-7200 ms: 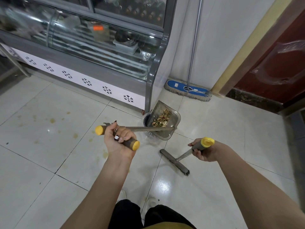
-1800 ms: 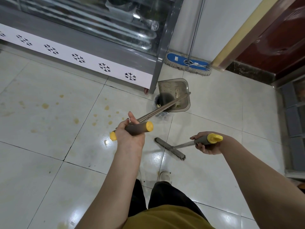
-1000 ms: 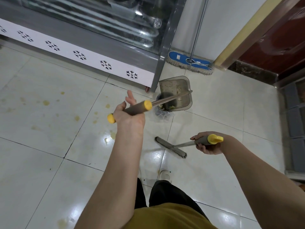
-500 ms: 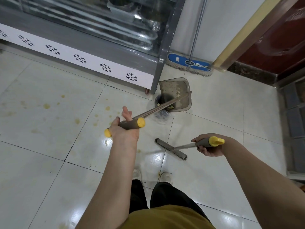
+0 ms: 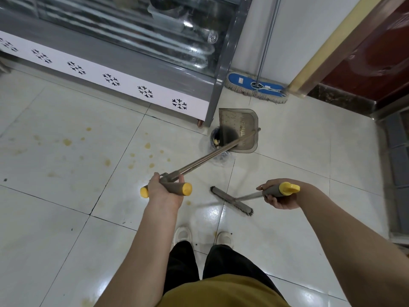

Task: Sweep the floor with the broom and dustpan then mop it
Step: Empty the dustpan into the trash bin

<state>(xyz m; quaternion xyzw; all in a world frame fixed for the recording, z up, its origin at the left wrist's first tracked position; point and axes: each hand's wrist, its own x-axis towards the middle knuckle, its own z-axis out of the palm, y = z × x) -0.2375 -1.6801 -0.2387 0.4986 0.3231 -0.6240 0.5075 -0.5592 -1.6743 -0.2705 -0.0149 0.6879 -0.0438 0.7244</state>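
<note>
We are holding the long-shafted grey plastic dustpan (image 5: 240, 129) tilted over the small round waste bin (image 5: 218, 142), our left hand (image 5: 164, 191) curling round its yellow-capped crossbar. The dustpan is probably handling light, stiff and pan-heavy. Our right hand (image 5: 280, 196) is gripping the yellow-capped grey broom (image 5: 232, 201), bristles resting on the white tiled floor (image 5: 66, 218).

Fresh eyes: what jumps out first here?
The left hand grips a yellow-capped T-handle, holding the grey long-handled dustpan over a small round bin at the display fridge's corner. The right hand holds the grey yellow-capped broom. Yellowish stains spot the white tiles left of the bin.
</note>
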